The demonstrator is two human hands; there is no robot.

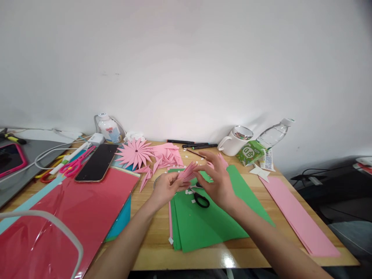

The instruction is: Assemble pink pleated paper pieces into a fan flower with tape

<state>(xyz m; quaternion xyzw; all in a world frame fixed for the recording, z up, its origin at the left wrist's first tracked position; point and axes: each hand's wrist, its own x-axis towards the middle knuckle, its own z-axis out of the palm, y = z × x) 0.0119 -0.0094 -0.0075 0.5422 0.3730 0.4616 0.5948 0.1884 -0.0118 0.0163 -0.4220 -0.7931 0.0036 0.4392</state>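
My left hand (167, 186) is closed on a small bundle of folded pink paper (187, 173), pinched between thumb and fingers with its points fanned upward. My right hand (218, 181) is just right of it, its fingers curved and apart. One fingertip is at the bundle's edge; whether it touches, I cannot tell. Beneath both hands, scissors with black handles (201, 200) lie on a stack of green paper (215, 228), with small white scraps around them. A pink pinwheel-shaped paper star (136, 152) lies at the back left, beside a pile of folded pink pieces (168, 155).
Red paper in a clear sleeve (78, 217), a phone (97, 162) and pink scissors (76, 164) occupy the left. Markers (200, 145), a white mug (235, 141), a green box (250, 152) and a bottle (274, 133) stand near the wall. Pink strips (302, 217) lie right.
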